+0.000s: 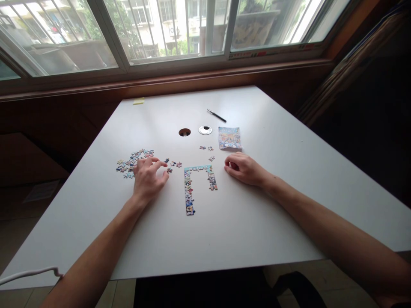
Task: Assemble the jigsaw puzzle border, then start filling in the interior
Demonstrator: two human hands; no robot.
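My left hand [148, 178] is over the right side of a pile of loose jigsaw pieces [128, 165], its fingers apart and curved toward a few scattered pieces [173, 164]. It holds nothing that I can see. My right hand [243, 168] rests on the table with its fingers curled in; whether anything is inside them is hidden. Between the hands lies a joined puzzle border [188, 192], with a long left side, a top edge and a shorter right side. Three single pieces [211, 158] lie above its top right corner.
A creased picture sheet [229, 137] lies beyond my right hand. Farther back are a black pen [216, 115], a round cable hole [184, 132] and a silver ring-shaped cover [205, 130]. A yellow sticky note [138, 101] is at the white table's [154, 248] far left corner. A white cable [32, 273] crosses the near left edge.
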